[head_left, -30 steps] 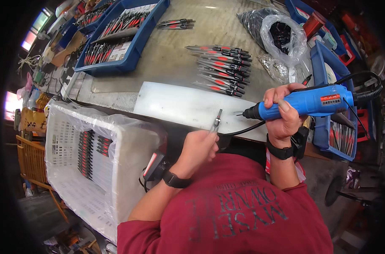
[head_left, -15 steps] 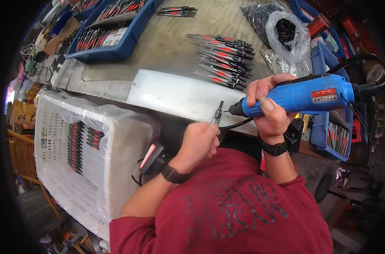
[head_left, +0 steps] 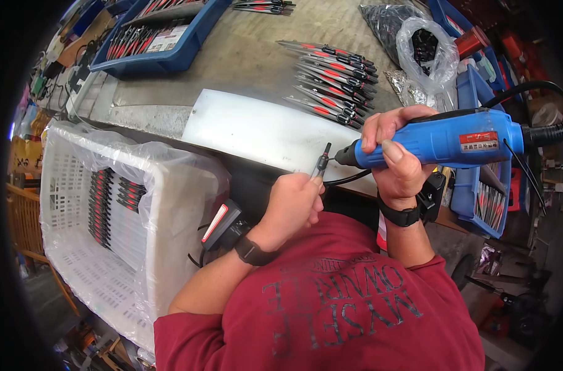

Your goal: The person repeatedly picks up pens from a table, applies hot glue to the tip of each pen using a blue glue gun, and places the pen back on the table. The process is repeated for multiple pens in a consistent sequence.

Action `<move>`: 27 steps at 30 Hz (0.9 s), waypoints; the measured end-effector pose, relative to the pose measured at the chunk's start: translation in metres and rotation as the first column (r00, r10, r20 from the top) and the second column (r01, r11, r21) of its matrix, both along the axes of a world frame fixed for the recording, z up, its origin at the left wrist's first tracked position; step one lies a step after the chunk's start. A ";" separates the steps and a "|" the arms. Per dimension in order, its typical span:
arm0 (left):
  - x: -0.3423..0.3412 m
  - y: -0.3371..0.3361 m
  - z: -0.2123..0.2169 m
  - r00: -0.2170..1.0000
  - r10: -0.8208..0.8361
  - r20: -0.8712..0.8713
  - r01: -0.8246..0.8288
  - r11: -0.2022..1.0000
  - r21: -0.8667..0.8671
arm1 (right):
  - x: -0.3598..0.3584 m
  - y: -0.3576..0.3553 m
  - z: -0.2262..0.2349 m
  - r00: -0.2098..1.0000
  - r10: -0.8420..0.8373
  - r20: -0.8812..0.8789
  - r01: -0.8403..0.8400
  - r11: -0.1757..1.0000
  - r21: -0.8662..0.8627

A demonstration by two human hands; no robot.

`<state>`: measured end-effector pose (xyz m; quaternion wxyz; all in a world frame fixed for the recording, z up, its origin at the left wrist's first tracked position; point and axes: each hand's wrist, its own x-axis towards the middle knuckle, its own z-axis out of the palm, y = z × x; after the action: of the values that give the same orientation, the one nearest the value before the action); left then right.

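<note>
My left grip (head_left: 299,201) is closed around the lower part of one slim piece (head_left: 323,163), thumb and fingers together on it, so that its black end points upward and leans a little to the right. My right grip (head_left: 400,176) is clamped around the blue driver (head_left: 442,141), with the thumb on the near side and fingers over the top. I hold the driver almost level. Its bit (head_left: 335,158) points left, toward the side of the piece; whether it touches there or ends just beside, I cannot tell from this view.

Both are above the white board (head_left: 250,130), which lies along the near edge of the bench (head_left: 250,62). Just beyond this board I see a pile (head_left: 337,83) of similar pieces, silver, red and black, their points toward the left. From the rear of the driver a thick black cable (head_left: 544,135) goes out to the right.

Farther left, near my left arm, the white crate (head_left: 161,210) is lined with clear film (head_left: 189,159) and contains rows (head_left: 100,207) of such pieces. At the upper left, a blue tray (head_left: 193,44) is filled with more of them. At the upper right stands a clear bag (head_left: 445,71) with black parts (head_left: 425,46) inside.
</note>
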<state>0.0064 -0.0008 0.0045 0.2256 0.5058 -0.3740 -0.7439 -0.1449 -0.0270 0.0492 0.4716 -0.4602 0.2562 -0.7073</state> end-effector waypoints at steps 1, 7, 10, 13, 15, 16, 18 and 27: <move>0.000 0.000 0.000 1.000 0.000 0.002 0.000 1.000 -0.001 | 0.001 0.000 0.000 1.000 -0.002 -0.003 0.002 1.000 0.000; 0.000 0.000 0.000 1.000 0.001 -0.002 -0.001 1.000 -0.009 | 0.001 -0.001 -0.001 0.999 -0.011 -0.044 0.010 1.000 -0.012; -0.001 0.000 0.000 1.000 0.008 -0.004 -0.008 1.000 0.000 | 0.000 -0.001 -0.002 0.989 -0.017 -0.148 0.023 0.999 0.037; -0.002 0.000 0.000 1.000 0.014 -0.002 -0.014 1.000 0.008 | 0.002 -0.002 -0.003 0.960 -0.066 -0.273 0.079 0.996 0.036; -0.002 0.000 0.000 1.000 0.016 -0.005 -0.016 1.000 0.005 | 0.006 -0.003 -0.003 0.929 -0.098 -0.358 0.106 0.994 0.004; -0.002 0.000 0.000 1.000 0.015 0.005 -0.015 1.000 0.000 | 0.007 -0.003 -0.002 0.907 -0.109 -0.406 0.112 0.994 -0.016; -0.001 0.000 -0.002 1.000 0.021 -0.017 -0.021 1.000 0.009 | 0.007 -0.007 -0.001 0.869 -0.076 -0.489 0.041 0.996 -0.082; -0.002 0.001 -0.006 0.997 0.063 -0.036 -0.061 0.997 0.047 | 0.012 -0.019 -0.008 0.859 -0.040 -0.510 0.018 0.999 -0.048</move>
<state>0.0043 0.0001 -0.0014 0.2440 0.5081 -0.3365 -0.7544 -0.1327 -0.0458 0.0408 0.3667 -0.6366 0.3643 -0.5724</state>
